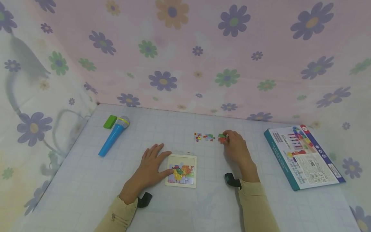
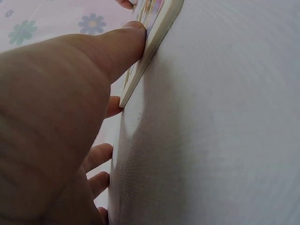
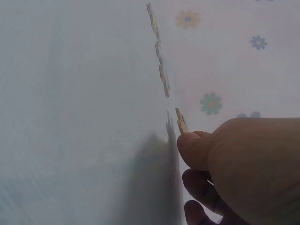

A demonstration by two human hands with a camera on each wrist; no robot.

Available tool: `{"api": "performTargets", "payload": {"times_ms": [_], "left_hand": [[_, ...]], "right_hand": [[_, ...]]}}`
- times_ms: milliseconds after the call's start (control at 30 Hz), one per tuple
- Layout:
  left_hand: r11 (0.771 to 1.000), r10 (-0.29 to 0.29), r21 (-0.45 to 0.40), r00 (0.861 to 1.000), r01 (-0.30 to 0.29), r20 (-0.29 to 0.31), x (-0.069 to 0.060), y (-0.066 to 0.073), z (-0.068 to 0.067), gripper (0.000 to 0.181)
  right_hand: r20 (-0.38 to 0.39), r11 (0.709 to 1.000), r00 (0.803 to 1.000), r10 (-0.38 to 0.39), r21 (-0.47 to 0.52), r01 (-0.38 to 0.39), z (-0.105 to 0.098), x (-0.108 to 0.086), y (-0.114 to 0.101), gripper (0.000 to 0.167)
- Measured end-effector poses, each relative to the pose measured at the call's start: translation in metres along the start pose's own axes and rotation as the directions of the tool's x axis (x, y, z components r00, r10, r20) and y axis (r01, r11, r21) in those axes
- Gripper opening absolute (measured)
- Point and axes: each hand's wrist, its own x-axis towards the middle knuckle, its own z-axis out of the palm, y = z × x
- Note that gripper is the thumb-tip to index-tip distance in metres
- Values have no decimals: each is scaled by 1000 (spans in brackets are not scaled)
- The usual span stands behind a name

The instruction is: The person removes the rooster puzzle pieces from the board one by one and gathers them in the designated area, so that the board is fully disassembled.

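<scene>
A small square puzzle board with a pale rim lies on the table, several joined pieces showing a colourful picture inside it. My left hand rests at its left side, fingers spread; the thumb lies over the rim and the index fingertip touches near the far corner. Farther right, my right hand pinches a green and orange puzzle piece between thumb and fingers. In the right wrist view that piece looks slightly above the table. Two loose puzzle pieces lie to its left.
A blue toy microphone and a green block lie at the table's far left. On the right is a flat printed box with a teal side. Flowered cloth hangs behind the table's back edge.
</scene>
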Motion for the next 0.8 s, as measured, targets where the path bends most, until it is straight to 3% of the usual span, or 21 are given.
{"api": "performTargets", "payload": {"times_ms": [433, 633, 800], "left_hand": [[1000, 7, -5, 1000, -7, -10, -1, 0, 1, 71], [1000, 5, -14, 1000, -6, -28, 0, 3, 0, 70], [1000, 6, -30, 1000, -7, -18, -1, 2, -2, 73]], "right_hand": [[15, 999, 1000, 3, 50, -4, 6, -9, -5, 40], [6, 998, 998, -55, 35, 54, 13, -20, -28, 36], [70, 995, 993, -99, 15, 98, 29, -35, -49, 35]]}}
